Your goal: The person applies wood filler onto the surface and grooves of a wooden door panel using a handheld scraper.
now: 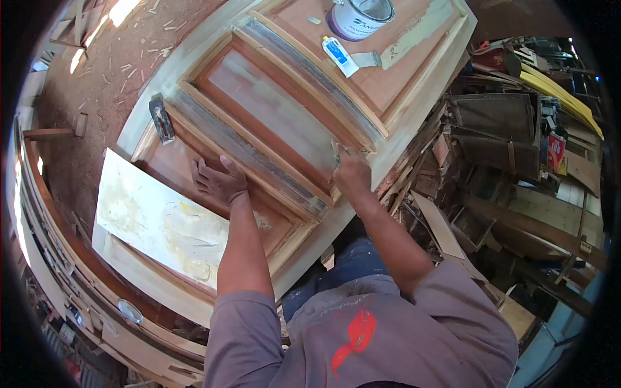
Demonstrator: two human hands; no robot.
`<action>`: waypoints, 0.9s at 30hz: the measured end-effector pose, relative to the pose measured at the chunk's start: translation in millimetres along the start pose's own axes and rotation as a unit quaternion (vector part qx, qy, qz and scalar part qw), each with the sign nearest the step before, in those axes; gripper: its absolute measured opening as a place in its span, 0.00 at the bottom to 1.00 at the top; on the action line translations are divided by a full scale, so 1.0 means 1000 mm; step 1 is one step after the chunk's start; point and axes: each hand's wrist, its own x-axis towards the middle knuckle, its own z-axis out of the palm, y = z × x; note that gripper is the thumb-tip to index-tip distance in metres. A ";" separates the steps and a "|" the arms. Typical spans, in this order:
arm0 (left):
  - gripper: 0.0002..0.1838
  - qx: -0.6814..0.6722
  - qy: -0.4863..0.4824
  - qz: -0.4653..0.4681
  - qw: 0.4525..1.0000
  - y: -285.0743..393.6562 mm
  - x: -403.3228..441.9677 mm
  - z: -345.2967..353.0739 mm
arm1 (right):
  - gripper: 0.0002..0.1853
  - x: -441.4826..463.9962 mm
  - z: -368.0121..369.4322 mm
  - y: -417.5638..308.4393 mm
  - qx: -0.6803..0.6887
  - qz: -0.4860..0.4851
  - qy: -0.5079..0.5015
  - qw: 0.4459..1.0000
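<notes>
A wooden panel door [278,39] with raised mouldings lies flat before me. My left hand [220,179] rests on its lower panel, palm down with the fingers apart. My right hand [352,173] is closed near the corner of the middle panel [272,103], which has pale filler smeared over it. Its fingers pinch a small item with a pale end and a bit of green; most of it is hidden. Left of my left hand lies a white board [165,216] with dried yellowish smears. A dark-bladed scraper [162,121] sits on the moulding beyond it.
On the upper panel stand an open filler can [361,21] and a white-and-blue tube [339,56], with a flat metal spreader [369,59] beside it. Wood scraps [414,168] and a stacked metal rack [495,123] crowd the right. Shavings litter the dirt floor [123,71].
</notes>
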 end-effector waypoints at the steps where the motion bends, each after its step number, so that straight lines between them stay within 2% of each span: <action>1: 0.32 0.000 -0.002 -0.004 1.000 0.000 -0.001 0.000 | 0.27 0.002 0.008 -0.004 -0.027 -0.010 0.005 1.000; 4: 0.32 0.007 -0.001 0.000 1.000 -0.003 -0.002 0.002 | 0.27 -0.016 0.027 -0.024 -0.040 -0.003 0.048 0.998; 7: 0.32 0.002 0.004 0.003 1.000 -0.002 -0.002 0.003 | 0.28 -0.034 0.029 -0.037 -0.026 0.000 -0.035 0.999; 10: 0.32 -0.001 0.012 0.008 1.000 0.000 -0.001 0.002 | 0.27 -0.044 0.002 -0.032 0.076 -0.009 -0.071 0.995; 13: 0.33 0.011 0.004 0.003 1.000 -0.004 -0.001 0.004 | 0.27 -0.016 -0.023 -0.013 0.053 0.021 -0.076 0.995; 16: 0.33 0.016 0.000 0.007 1.000 -0.004 -0.002 0.003 | 0.23 0.019 -0.020 0.007 0.057 -0.087 0.053 0.993; 19: 0.33 0.012 0.004 0.007 1.000 -0.004 -0.002 0.004 | 0.23 0.025 -0.023 0.014 0.022 -0.128 -0.026 0.991; 22: 0.33 0.004 0.012 0.009 1.000 -0.006 -0.003 0.007 | 0.23 0.003 -0.022 0.024 0.018 -0.117 -0.041 0.992; 25: 0.33 0.007 0.009 0.007 1.000 -0.005 -0.003 0.005 | 0.23 -0.025 -0.028 0.014 0.038 -0.071 -0.102 0.992; 27: 0.33 0.010 0.006 0.003 1.000 -0.003 -0.003 0.004 | 0.25 -0.034 -0.040 -0.005 0.101 -0.036 -0.102 0.989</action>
